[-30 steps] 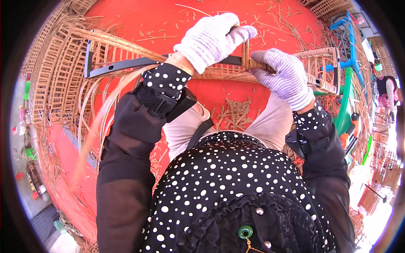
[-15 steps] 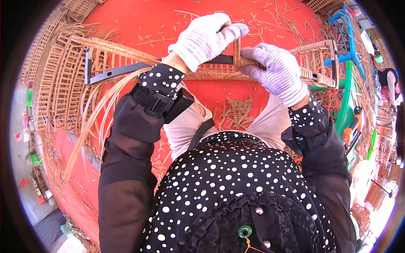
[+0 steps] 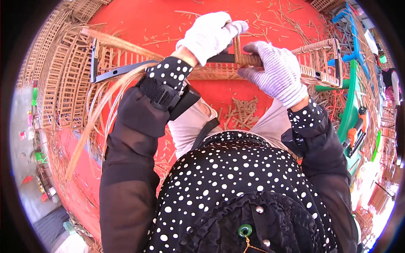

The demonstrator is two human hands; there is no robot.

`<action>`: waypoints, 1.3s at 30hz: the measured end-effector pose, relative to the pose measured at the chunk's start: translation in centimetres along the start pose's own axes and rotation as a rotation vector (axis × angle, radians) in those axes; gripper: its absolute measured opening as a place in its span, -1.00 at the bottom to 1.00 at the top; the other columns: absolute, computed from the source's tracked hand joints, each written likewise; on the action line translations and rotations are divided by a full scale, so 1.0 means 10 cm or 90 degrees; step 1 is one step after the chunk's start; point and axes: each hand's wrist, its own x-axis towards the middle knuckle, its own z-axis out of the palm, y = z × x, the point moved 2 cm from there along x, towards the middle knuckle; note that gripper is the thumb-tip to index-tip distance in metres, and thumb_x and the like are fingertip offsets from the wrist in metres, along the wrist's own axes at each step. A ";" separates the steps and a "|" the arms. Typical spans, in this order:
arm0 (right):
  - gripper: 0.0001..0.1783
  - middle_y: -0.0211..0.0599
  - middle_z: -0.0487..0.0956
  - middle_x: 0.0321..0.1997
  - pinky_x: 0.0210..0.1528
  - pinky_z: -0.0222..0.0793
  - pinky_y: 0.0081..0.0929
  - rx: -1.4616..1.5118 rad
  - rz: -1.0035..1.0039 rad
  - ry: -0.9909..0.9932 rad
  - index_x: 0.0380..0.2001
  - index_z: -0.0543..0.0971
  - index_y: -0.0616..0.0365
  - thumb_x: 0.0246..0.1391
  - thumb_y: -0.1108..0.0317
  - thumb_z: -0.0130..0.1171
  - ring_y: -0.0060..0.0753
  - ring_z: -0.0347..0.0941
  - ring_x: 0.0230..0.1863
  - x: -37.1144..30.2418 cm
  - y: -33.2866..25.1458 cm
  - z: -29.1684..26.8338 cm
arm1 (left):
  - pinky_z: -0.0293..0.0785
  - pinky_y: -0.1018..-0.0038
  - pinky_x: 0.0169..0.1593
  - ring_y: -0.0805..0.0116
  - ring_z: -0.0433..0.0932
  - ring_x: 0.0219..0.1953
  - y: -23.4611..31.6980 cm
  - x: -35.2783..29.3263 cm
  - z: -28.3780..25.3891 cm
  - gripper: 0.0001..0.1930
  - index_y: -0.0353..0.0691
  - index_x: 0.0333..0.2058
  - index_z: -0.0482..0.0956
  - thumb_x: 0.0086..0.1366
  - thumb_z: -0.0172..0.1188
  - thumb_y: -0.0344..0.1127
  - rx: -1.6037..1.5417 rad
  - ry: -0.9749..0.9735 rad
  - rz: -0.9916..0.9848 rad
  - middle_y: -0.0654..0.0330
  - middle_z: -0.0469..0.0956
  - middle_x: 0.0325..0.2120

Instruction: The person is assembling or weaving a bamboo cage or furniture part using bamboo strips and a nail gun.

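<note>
Red sheeting (image 3: 139,17) covers the ground on the far side and shows again between the person's legs. Brown lattice panels (image 3: 63,88) stand packed in rows along the left, loose fibre ends spilling from them. Across the middle, just beyond the person's legs, is a long frame (image 3: 119,71), its dark bar bare toward the left and brown weaving wound over its right end. A curved green piece (image 3: 353,105) stands right of the frame, with a blue rail (image 3: 352,55) farther off on that side. Long pale-brown strips (image 3: 86,130) trail past the left forearm toward the near left.

Both hands wear pale striped knit gloves. The left hand (image 3: 211,38) is at the far side of the bar's middle, thumb and fingers pinched together on a brown strip (image 3: 237,48) that stands up from the bar. The right hand (image 3: 280,71) is just right of it, thumb on the near side and forefinger on the far side of a wrapped section (image 3: 252,60); they are parted around it, and whether they press on it is not possible to make out.

An orange-handled tool (image 3: 352,137) rests by the green piece. Cut brown pieces (image 3: 242,113) lie heaped between the legs.
</note>
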 end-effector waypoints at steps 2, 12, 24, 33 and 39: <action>-0.47 -0.40 0.55 -0.33 -0.31 0.35 -0.34 -0.022 0.045 0.033 -0.21 0.44 0.02 -0.30 0.08 0.31 -0.27 0.50 -0.35 -0.01 -0.05 -0.04 | 0.40 0.50 -0.52 0.47 0.40 -0.66 0.05 0.04 0.00 -0.62 -0.29 -0.50 0.44 0.14 0.14 -0.01 0.024 -0.078 -0.116 0.19 0.38 -0.69; -0.54 -0.36 0.55 -0.38 -0.27 0.33 -0.31 -0.024 0.005 0.046 -0.23 0.46 0.02 -0.25 0.10 0.28 -0.25 0.48 -0.30 -0.04 -0.06 -0.06 | 0.39 0.39 -0.53 0.26 0.48 -0.64 0.07 0.08 0.03 -0.64 -0.25 -0.56 0.41 0.14 0.15 -0.04 0.184 0.055 0.145 0.10 0.41 -0.73; -0.70 -0.38 0.55 -0.42 -0.31 0.39 -0.32 -0.139 0.056 -0.084 -0.42 0.50 -0.08 -0.20 0.03 0.23 -0.23 0.50 -0.32 0.26 0.10 0.01 | 0.35 0.25 -0.45 0.12 0.44 -0.58 0.37 -1.26 0.01 -0.62 -0.20 -0.68 0.45 0.13 0.12 -0.03 0.201 -0.104 0.037 0.10 0.45 -0.67; -0.62 -0.31 0.55 -0.40 -0.28 0.40 -0.28 -0.195 0.053 -0.095 -0.41 0.52 -0.07 -0.21 -0.08 0.19 -0.23 0.51 -0.31 0.35 0.15 0.00 | 0.34 0.31 -0.15 0.13 0.41 -0.18 0.49 -0.98 0.12 -0.79 -0.28 -0.58 0.48 0.08 0.22 -0.26 0.038 0.096 0.355 0.11 0.46 -0.28; -0.55 -0.32 0.54 -0.40 -0.27 0.35 -0.28 -0.276 0.050 -0.134 -0.37 0.48 0.00 -0.20 -0.12 0.17 -0.28 0.50 -0.30 0.24 0.02 0.00 | 0.32 0.49 -0.33 0.39 0.40 -0.44 0.64 -1.18 0.20 -0.81 -0.37 -0.53 0.51 0.11 0.16 -0.33 -0.245 0.112 0.201 0.16 0.45 -0.54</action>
